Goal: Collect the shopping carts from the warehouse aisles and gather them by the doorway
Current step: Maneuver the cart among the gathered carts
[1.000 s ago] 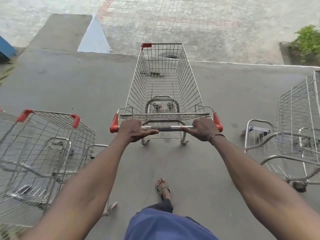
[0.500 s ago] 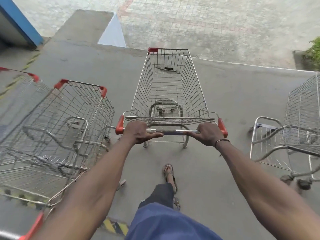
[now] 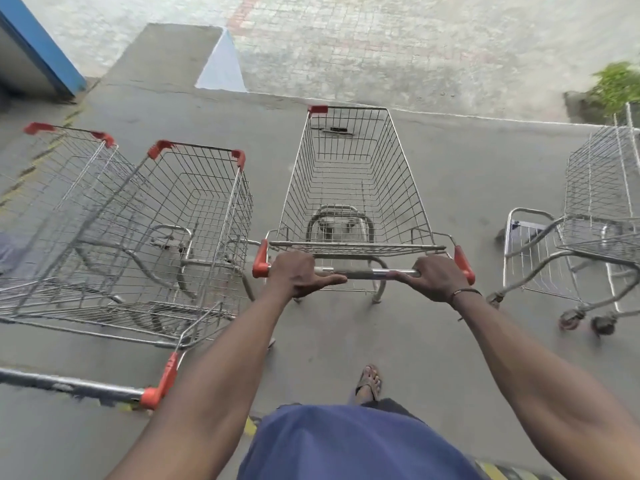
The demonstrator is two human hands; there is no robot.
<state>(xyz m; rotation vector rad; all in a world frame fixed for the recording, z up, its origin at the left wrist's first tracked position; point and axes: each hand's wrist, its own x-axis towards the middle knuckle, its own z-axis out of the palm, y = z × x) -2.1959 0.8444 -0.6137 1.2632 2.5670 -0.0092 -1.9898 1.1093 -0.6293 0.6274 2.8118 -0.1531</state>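
Between the fingers (image 3: 403, 276) runs the cart handle (image 3: 367, 273), bare glossy metal with matt orange plastic ends (image 3: 260, 259). Beyond them, the cart basket (image 3: 349, 188) is shiny wire; the floor (image 3: 467, 174) is rough, matt concrete.

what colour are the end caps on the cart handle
Red-orange, on the handle in the head view.

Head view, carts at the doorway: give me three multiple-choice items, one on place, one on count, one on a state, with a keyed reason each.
1. Where do the two nested wire shopping carts stand relative to the pushed wire shopping cart with red handle ends?
A. Its left
B. Its right
C. Directly ahead

2. How many hands grip the pushed cart's metal handle bar?
A. None
B. One
C. Two

3. The pushed cart's basket is:
A. Full of boxes
B. Empty
C. Tipped over

Answers: 1 A, they sit left of it. 2 C, left hand and right hand both hold it. 3 B, only bare wire shows.
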